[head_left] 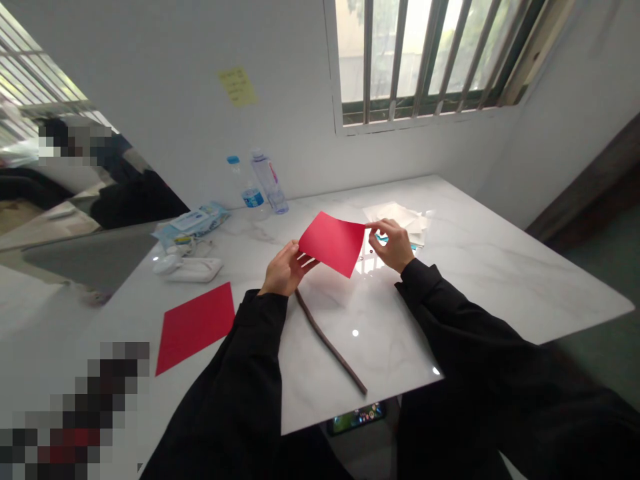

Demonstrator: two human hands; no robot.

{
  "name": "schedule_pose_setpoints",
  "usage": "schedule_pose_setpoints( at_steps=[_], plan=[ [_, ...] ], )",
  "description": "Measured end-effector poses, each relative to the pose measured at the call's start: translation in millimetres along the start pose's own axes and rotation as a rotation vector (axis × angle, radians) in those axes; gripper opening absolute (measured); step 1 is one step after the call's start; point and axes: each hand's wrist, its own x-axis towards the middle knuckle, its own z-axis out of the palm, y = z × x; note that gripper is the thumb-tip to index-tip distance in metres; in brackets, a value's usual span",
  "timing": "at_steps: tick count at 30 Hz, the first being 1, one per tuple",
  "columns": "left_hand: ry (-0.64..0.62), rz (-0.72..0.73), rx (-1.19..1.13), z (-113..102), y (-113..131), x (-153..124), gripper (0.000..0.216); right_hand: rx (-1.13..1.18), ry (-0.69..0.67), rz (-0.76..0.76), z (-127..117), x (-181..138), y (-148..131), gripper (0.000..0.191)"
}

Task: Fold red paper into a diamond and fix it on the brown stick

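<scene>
A square sheet of red paper (pixel 333 243) is held up above the white table, slightly bowed. My left hand (pixel 287 268) grips its left edge, thumb on top and fingers spread underneath. At the opposite corner, my right hand (pixel 393 243) pinches the sheet between thumb and fingertips. A second red sheet (pixel 197 327) lies flat on the table, to the left of my left forearm. Below my left hand, a thin brown stick (pixel 330 343) rests on the tabletop and runs toward the front edge.
Pale papers (pixel 400 217) lie behind my right hand. Two plastic bottles (pixel 270 183) stand by the wall. A wipes pack (pixel 195 220) and a white device with a cable (pixel 193 269) sit at the left. A phone (pixel 357 418) shows below the table's front edge (pixel 320 421).
</scene>
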Motion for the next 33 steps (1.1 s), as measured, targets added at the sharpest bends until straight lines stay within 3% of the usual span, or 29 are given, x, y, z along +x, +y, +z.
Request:
schedule_pose_setpoints(
  at_steps=[2,3,6,12,15,18,22,25,29,33],
  plan=[
    [-0.063,-0.045,-0.073,4.6,2.1,-3.6,0.023,0.141,0.105,0.111,-4.2,11.0,-11.9,0.026],
    [-0.086,-0.048,-0.088,6.5,2.5,-5.1,0.023,0.251,0.088,0.173,-3.6,15.4,-17.7,0.032],
    [-0.137,-0.047,-0.079,10.3,1.5,-8.8,0.020,0.572,-0.132,0.299,6.2,17.9,-32.3,0.051],
    [-0.177,-0.116,-0.027,14.9,-5.6,-10.5,0.020,0.821,-0.353,0.469,25.4,-12.0,-44.7,0.057],
    [-0.083,-0.111,-0.025,14.1,-9.8,-7.3,0.018,0.866,-0.328,0.616,31.0,-23.6,-44.4,0.064],
    [-0.051,-0.138,-0.064,10.2,-11.2,-6.0,0.031,0.846,-0.250,0.638,35.6,-26.7,-39.9,0.061],
    [-0.192,-0.183,-0.009,10.4,-9.1,-11.9,0.054,0.785,-0.061,0.637,38.9,-23.4,-26.3,0.062],
    [-0.258,-0.206,0.121,17.9,-11.2,-16.6,0.063,0.733,-0.009,0.643,39.6,-21.3,-17.0,0.064],
    [-0.145,-0.087,0.190,23.9,-21.8,-13.5,0.065,0.668,-0.039,0.609,39.5,-22.7,-15.0,0.065],
    [0.140,0.078,0.281,16.9,-29.8,-4.4,0.064,0.556,-0.032,0.516,39.7,-25.6,-17.1,0.061]
  ],
)
